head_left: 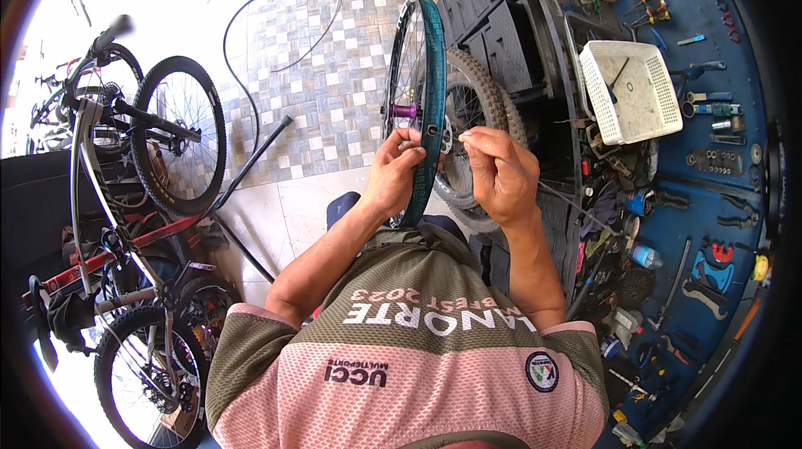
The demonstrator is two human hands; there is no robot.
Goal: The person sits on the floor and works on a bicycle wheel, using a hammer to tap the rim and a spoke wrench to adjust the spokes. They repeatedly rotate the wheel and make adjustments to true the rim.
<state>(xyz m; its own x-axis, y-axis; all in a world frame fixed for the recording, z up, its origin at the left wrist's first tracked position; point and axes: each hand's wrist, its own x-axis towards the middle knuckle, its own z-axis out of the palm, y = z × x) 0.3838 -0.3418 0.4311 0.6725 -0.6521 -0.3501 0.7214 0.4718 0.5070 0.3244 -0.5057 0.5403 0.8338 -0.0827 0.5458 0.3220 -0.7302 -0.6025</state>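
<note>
A bicycle wheel without a tyre stands upright in front of me, teal tape lining its rim and a purple hub at its centre. My left hand is closed at the wheel's left side, fingers curled against the rim and spokes. Beside the fingertips, a small dark round spot shows on the tape. To the right of the rim and apart from it, my right hand is pinched, thumb against fingers. A tiny pale tip shows at that pinch, too small to name.
Another wheel with a knobbly tyre leans behind, beside black drawers. A white perforated basket sits on the cluttered bench at right, below a blue tool board. Bicycles stand at left. A black hose crosses the tiled floor.
</note>
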